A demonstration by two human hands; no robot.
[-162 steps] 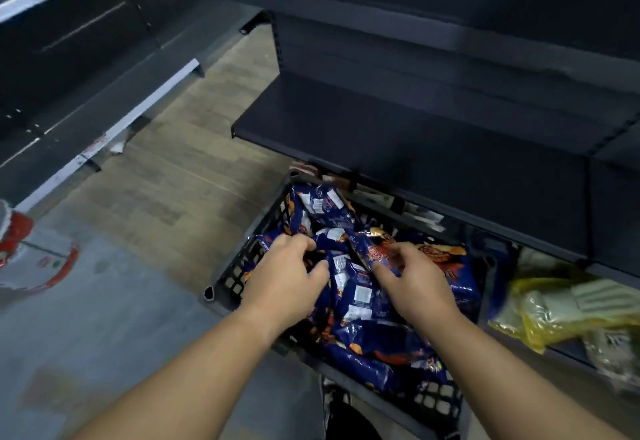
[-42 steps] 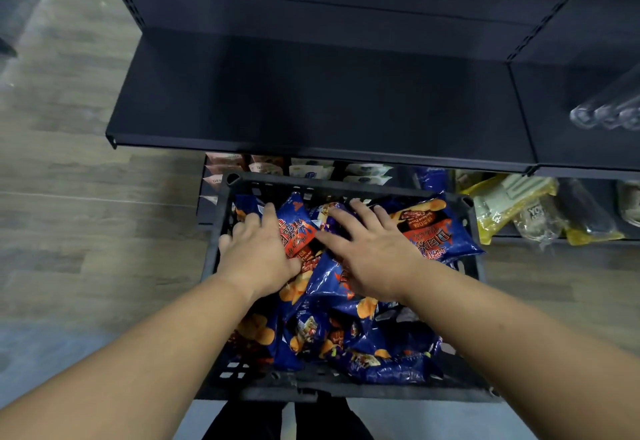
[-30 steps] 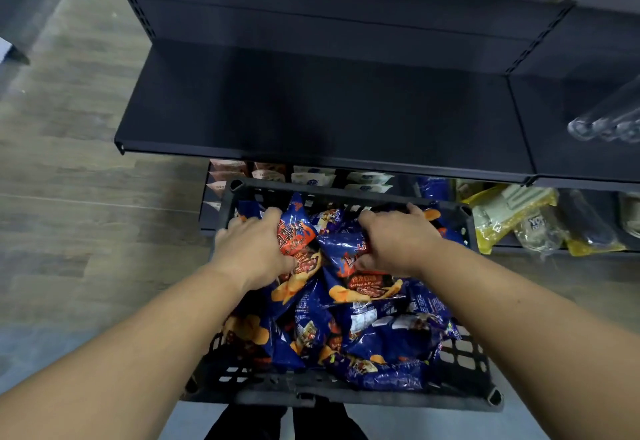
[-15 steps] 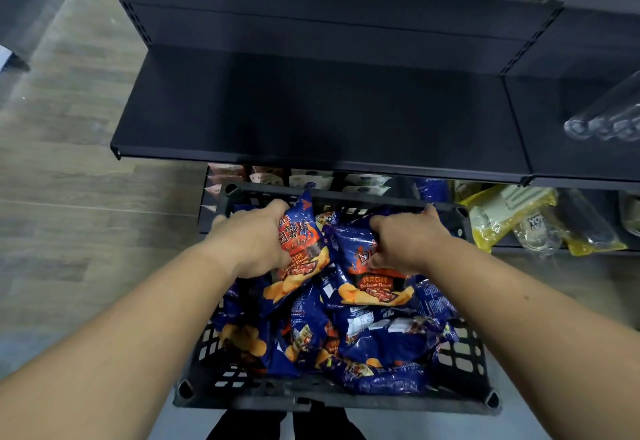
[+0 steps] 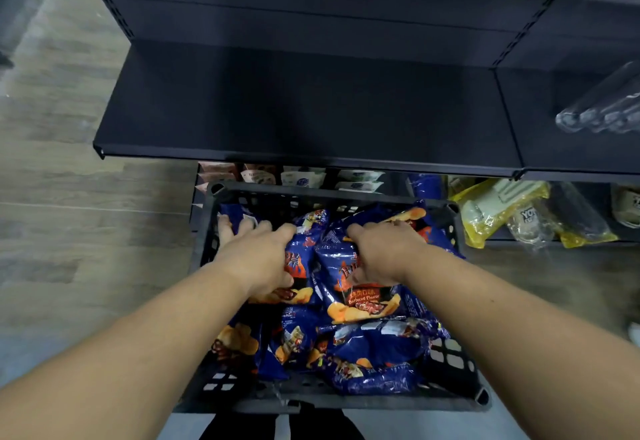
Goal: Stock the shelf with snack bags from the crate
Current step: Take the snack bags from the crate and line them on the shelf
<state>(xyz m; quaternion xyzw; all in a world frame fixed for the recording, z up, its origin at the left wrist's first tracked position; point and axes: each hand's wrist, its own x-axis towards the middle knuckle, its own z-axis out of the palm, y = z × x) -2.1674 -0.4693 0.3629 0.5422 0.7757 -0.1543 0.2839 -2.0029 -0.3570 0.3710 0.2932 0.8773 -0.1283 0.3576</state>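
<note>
The black crate (image 5: 450, 363) sits on the floor, right in front of the dark shelf (image 5: 304, 107), and it is the thing to measure all places from. It is full of blue snack bags.

Both hands are inside the crate, near its far wall, the wall closest to the shelf. The left hand (image 5: 256, 259) is on the left side and the right hand (image 5: 384, 252) is on the right side. Each one holds its own bag.

The left bag (image 5: 304, 249) stands up with its long side pointing from the near wall toward the far wall. The left fingers are curled over its top and left edge, and the thumb looks tucked against its front (the tips are hidden behind the bag, so I cannot tell how tight they squeeze).

The right bag (image 5: 363, 297), the one that says barbecue flavor, stands the same way, top end toward the shelf. The right fingers are bent over its top part and the thumb pinches its front.

The bare shelf board is just past the far wall of the crate and higher up. So I think the next move is up and forward, with both hands about equally close to the board. The bags touch each other in the middle, so lifting one may drag the other.
</note>
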